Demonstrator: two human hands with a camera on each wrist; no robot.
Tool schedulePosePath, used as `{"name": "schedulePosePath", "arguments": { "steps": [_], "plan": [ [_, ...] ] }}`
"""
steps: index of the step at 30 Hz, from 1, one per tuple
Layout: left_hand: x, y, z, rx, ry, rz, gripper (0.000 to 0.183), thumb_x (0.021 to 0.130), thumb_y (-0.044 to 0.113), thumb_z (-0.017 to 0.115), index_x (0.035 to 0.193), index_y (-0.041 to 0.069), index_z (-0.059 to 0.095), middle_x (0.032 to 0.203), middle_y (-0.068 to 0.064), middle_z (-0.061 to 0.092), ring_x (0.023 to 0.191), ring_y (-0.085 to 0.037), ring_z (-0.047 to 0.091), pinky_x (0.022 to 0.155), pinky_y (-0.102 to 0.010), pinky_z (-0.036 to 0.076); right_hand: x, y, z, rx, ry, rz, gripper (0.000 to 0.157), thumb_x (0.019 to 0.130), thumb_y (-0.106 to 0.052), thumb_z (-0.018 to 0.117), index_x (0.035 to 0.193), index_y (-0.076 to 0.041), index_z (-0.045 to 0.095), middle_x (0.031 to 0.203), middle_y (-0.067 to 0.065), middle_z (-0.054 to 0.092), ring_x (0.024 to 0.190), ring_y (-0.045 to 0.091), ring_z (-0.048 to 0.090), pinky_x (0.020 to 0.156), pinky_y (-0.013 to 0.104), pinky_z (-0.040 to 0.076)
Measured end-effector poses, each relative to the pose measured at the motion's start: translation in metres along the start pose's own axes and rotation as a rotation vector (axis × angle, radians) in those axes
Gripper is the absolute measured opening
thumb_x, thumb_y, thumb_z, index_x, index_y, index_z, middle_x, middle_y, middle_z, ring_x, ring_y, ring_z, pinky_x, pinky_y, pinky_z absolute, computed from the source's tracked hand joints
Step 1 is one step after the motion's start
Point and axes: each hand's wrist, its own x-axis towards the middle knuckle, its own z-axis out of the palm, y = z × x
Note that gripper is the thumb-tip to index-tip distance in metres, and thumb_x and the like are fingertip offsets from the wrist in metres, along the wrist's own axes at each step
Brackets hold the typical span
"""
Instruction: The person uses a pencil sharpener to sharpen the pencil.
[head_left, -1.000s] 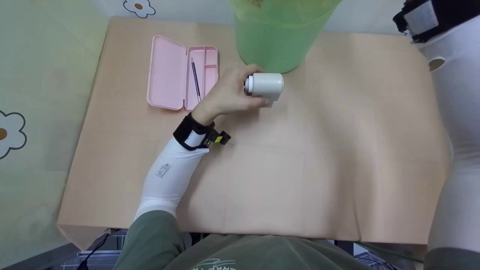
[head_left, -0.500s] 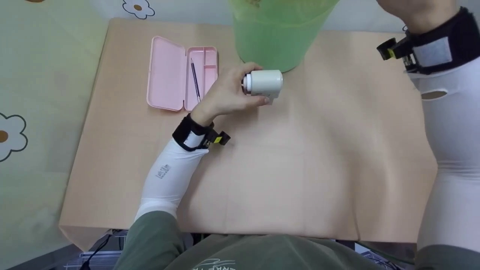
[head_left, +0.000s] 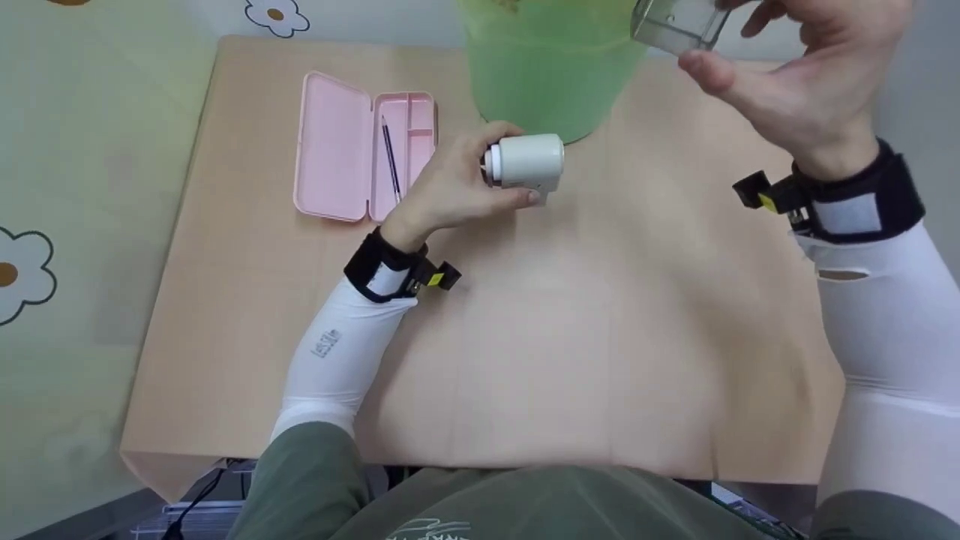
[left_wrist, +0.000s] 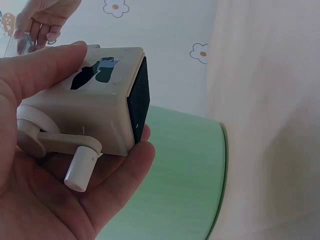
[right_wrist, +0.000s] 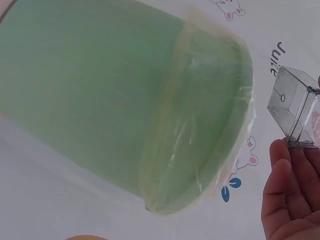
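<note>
My left hand (head_left: 456,184) grips a cream hand-crank pencil sharpener (head_left: 531,159) just in front of a green bin (head_left: 551,94). In the left wrist view, its crank handle (left_wrist: 80,169) hangs over the palm and a dark face shows at one end; the thumb lies on top, with fingers beneath. At the upper right, my right hand (head_left: 825,86) holds a small clear plastic drawer (head_left: 677,26) by its edge, close to the bin's rim. The right wrist view shows this drawer (right_wrist: 295,102) above the fingers. Its contents are hard to make out.
An open pink pencil case (head_left: 334,150) lies left of the bin, with a dark pencil (head_left: 391,159) in its long compartment. A yellowish plastic liner (right_wrist: 200,115) folds over the bin's rim. The tan-covered table (head_left: 525,360) meets a wall behind.
My right hand has come into view from the top right, moving down and left, with the clear drawer now visible in it. The left hand and sharpener have shifted up very slightly.
</note>
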Motion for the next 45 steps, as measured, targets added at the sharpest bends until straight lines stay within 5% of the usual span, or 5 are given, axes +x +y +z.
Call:
{"name": "schedulePosePath", "arguments": {
  "steps": [11,16,21,35,45],
  "plan": [
    [-0.002,-0.001,-0.002,-0.034,0.020,-0.007,0.067,0.084,0.025,0.095,0.143,0.006,0.069,0.127,-0.018,0.077,0.107,-0.024,0.071,0.085,-0.033,0.059,-0.065,0.027,-0.015,-0.020,-0.251,0.074,0.047,0.070,-0.012,0.094,0.109,0.011,0.082,0.100,0.011,0.087,0.096,0.001,0.078,0.078,0.009,0.057],
    [-0.002,-0.001,-0.003,-0.051,0.038,0.000,0.064,0.085,0.024,0.095,0.141,0.007,0.070,0.126,-0.017,0.077,0.105,-0.022,0.070,0.084,-0.031,0.059,-0.087,0.048,-0.015,-0.037,-0.405,0.148,0.050,0.067,0.004,0.094,0.117,0.005,0.085,0.107,0.025,0.085,0.100,0.001,0.079,0.079,0.011,0.061],
    [-0.001,-0.001,0.001,-0.076,0.047,0.030,0.062,0.084,0.019,0.095,0.139,0.005,0.070,0.123,-0.018,0.076,0.102,-0.021,0.068,0.080,-0.030,0.057,-0.103,0.057,-0.009,-0.046,-0.520,0.203,0.051,0.072,0.003,0.098,0.121,0.000,0.085,0.112,0.022,0.086,0.101,0.000,0.078,0.081,0.013,0.063],
    [0.001,0.000,0.005,-0.022,0.031,0.084,0.062,0.081,0.018,0.095,0.136,0.003,0.071,0.129,-0.017,0.079,0.107,-0.026,0.072,0.091,-0.033,0.058,-0.122,0.061,-0.001,0.084,-0.560,0.307,0.053,0.077,0.012,0.092,0.128,0.004,0.081,0.118,0.027,0.083,0.106,0.009,0.081,0.084,0.019,0.068],
    [0.001,0.001,0.006,-0.049,0.012,0.106,0.060,0.080,0.016,0.095,0.134,0.002,0.072,0.126,-0.017,0.079,0.106,-0.025,0.071,0.090,-0.032,0.057,-0.126,0.061,0.001,0.168,-0.535,0.343,0.055,0.078,0.017,0.089,0.130,0.009,0.078,0.121,0.011,0.086,0.108,0.012,0.082,0.084,0.023,0.069]
  ]
}}
